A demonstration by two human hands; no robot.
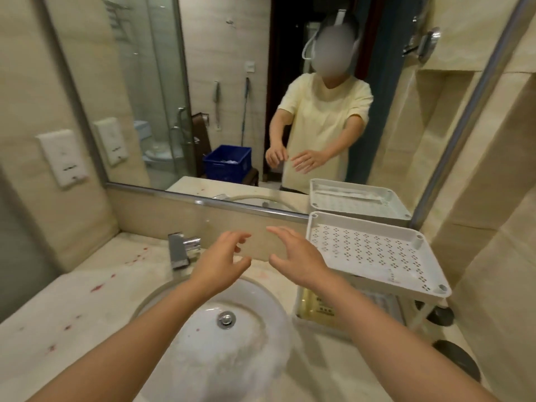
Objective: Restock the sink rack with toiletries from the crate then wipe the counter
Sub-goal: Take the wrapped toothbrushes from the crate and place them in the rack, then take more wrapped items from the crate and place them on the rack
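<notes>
A white perforated rack [374,250] stands on the counter to the right of the sink; its top shelf holds nothing. Under it, a lower shelf [319,309] holds a yellowish packet. My left hand [222,264] and my right hand [295,256] hover side by side above the back of the sink, fingers spread, holding nothing. The blue crate [227,162] shows only in the mirror, on a chair behind me. The beige counter [87,309] carries red spots on the left.
A round white sink [252,320] with a metal drain lies below my arms. A chrome tap [182,249] stands at its back left. The mirror [203,97] fills the wall ahead. Two dark round objects [455,358] sit at the right, near the rack's feet.
</notes>
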